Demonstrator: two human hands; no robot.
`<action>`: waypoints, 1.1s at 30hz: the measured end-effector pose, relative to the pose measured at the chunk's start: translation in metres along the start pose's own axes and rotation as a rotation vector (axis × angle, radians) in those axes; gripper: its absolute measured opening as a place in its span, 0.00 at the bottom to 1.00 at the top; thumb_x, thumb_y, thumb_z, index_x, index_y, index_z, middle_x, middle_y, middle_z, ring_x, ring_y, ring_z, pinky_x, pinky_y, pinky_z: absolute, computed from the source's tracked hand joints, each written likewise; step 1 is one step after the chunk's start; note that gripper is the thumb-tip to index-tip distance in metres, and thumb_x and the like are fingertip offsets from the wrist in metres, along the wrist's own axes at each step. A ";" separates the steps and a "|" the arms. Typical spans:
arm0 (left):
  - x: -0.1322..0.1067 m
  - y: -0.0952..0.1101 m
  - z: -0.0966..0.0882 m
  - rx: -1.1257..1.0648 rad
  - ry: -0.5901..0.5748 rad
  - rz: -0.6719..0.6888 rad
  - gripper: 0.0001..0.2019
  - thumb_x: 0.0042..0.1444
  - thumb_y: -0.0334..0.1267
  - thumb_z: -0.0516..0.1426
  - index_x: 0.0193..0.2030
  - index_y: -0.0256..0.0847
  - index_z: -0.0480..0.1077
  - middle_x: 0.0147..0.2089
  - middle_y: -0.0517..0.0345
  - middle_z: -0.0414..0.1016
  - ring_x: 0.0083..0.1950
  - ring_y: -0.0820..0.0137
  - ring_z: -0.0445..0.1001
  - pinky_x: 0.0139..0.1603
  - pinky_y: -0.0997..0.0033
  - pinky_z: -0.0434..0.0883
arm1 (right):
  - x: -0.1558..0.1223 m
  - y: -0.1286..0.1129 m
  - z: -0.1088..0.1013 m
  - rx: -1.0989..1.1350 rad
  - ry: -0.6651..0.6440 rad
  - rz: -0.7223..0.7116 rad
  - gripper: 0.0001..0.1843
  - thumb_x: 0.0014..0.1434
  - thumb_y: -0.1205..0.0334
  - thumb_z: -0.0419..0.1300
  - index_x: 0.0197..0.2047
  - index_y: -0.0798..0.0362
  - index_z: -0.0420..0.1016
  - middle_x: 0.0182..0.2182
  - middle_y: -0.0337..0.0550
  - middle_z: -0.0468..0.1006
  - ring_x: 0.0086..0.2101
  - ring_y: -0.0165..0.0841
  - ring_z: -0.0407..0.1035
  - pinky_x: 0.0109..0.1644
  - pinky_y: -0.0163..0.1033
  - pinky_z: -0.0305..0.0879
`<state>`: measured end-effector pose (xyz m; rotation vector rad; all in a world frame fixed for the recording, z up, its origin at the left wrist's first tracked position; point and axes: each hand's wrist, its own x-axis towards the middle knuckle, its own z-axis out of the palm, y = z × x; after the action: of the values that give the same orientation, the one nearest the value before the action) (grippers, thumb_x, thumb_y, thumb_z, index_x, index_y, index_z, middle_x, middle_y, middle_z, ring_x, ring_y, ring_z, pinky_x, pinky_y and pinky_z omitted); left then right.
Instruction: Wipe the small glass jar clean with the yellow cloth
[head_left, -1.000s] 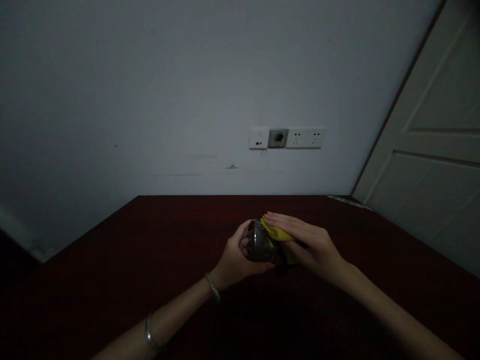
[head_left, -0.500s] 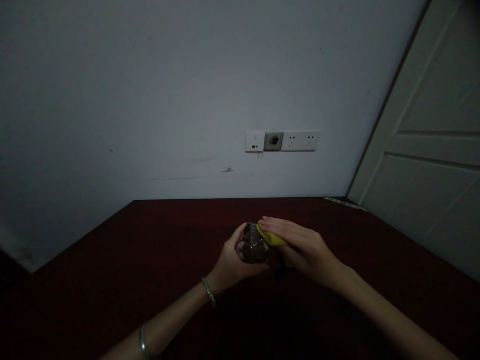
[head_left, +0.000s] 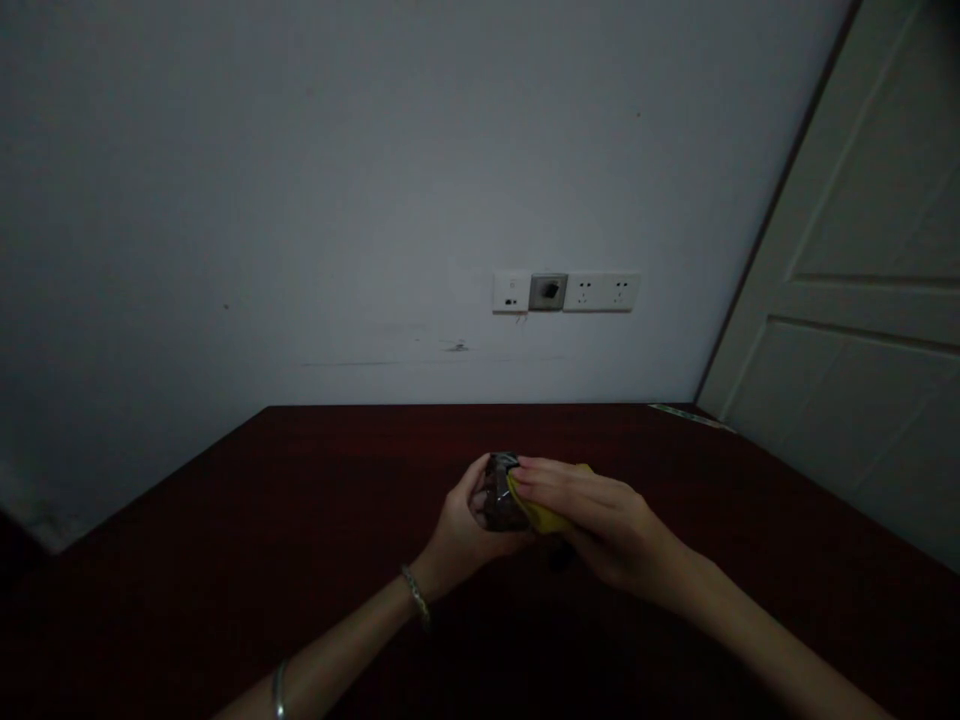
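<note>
By the curled left hand [head_left: 457,540], a dark brown, rounded, glossy, seemingly see-through object [head_left: 498,508] is gripped, its surface broken by bright highlights; its material cannot be told for certain. By the right hand [head_left: 619,525], with its fingers laid close together, a soft, folded yellow cloth [head_left: 546,521] is pressed against the object's right side. Both are held over the middle of a smooth, dark reddish-brown table [head_left: 360,440]. Behind the left hand, a silvery, braided-looking bracelet [head_left: 416,598] and a smooth silvery bangle [head_left: 278,692] are worn. Broad stretches of tabletop are left between the hands and the left and right edges, with a narrower stretch before the far edge. At the far right corner, 1 thin, pale, green-marked strip [head_left: 692,416] is seen. The far edge is met by a scuffed white wall [head_left: 375,200], where 1 grey square plate [head_left: 549,291] is flanked by white socket plates [head_left: 602,292].
</note>
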<state>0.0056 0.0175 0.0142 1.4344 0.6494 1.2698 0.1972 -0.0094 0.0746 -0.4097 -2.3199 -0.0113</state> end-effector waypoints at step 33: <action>-0.003 -0.006 0.001 0.003 -0.033 -0.002 0.48 0.30 0.30 0.71 0.60 0.40 0.56 0.57 0.42 0.68 0.55 0.54 0.71 0.54 0.54 0.72 | -0.002 0.005 -0.001 -0.015 0.056 0.074 0.26 0.60 0.74 0.50 0.61 0.52 0.62 0.55 0.49 0.72 0.57 0.39 0.63 0.58 0.51 0.66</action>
<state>0.0073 0.0163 0.0074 1.4536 0.6304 1.2414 0.2012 -0.0055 0.0733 -0.4958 -2.2491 -0.0043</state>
